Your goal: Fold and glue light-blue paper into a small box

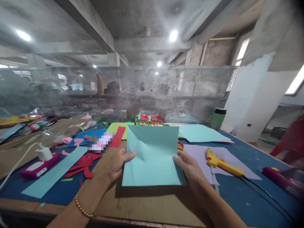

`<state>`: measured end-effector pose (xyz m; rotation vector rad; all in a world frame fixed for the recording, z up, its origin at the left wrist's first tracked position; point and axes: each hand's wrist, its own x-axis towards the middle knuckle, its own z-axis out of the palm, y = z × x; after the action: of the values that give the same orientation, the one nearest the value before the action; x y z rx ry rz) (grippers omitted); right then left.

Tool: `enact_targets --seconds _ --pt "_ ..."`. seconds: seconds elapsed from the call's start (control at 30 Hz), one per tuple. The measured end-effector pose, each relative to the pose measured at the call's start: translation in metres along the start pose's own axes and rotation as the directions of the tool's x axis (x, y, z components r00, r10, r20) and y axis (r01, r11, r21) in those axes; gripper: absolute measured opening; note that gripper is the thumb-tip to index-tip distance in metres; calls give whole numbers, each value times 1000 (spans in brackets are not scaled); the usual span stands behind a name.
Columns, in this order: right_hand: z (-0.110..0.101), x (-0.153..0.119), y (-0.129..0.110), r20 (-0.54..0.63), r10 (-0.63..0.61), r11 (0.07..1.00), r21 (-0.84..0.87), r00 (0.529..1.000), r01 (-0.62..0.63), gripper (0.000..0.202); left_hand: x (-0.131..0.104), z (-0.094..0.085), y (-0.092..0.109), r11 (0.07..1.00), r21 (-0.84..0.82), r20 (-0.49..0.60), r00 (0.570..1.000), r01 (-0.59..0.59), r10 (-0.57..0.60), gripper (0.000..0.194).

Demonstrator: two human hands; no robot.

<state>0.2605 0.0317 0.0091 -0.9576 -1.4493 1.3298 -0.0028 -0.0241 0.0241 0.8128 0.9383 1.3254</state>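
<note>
Light-blue rectangular paper sheet [153,167], creased — quantity one — is held raised at center, above the near part of one brown flat board [142,207]. Two hands hold it. The left hand [120,163] pinches the left edge, thumb on the near face; the right hand [186,163] grips the right edge likewise, thumb on the near face. One bracelet of gold-coloured beads [82,207] encircles the left wrist.

Right side: one yellow glue gun with a black cord [225,166] lies on lilac paper [196,153]. One magenta plastic power strip [282,180] lies farther right. At far right stands one green bottle with a black lid [218,119].

Left side: one long light-blue paper strip [55,172] lies diagonally between a second magenta power strip [39,167] — carrying one white plug [44,154] — and several overlapping red paper cutouts [89,164], count unclear. One red rectangular paper piece [118,137] lies beyond the left hand.
</note>
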Motion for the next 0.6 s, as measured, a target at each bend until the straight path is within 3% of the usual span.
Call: enact_targets --seconds 0.1,0.27,0.37,0.47,0.53,0.6 --pt "0 -5 -3 25 25 1000 -10 999 -24 44 -3 6 3 1000 14 -73 997 -6 7 34" --pt "-4 0 2 37 33 996 -89 999 -30 43 -3 12 6 999 -33 -105 994 -4 1 32" --pt "-6 4 7 -24 -9 981 -195 1000 4 41 -4 15 8 998 59 -133 991 3 5 31" --pt "-6 0 7 -158 -110 944 -326 981 53 45 -10 18 11 986 169 -175 984 6 24 26" --pt "-3 -10 2 -197 -297 852 -496 934 166 45 -13 17 11 978 209 -182 982 -12 51 29" --pt "2 -26 -3 -10 -500 629 -692 866 355 38 -13 12 7 954 297 -149 986 -33 81 34"
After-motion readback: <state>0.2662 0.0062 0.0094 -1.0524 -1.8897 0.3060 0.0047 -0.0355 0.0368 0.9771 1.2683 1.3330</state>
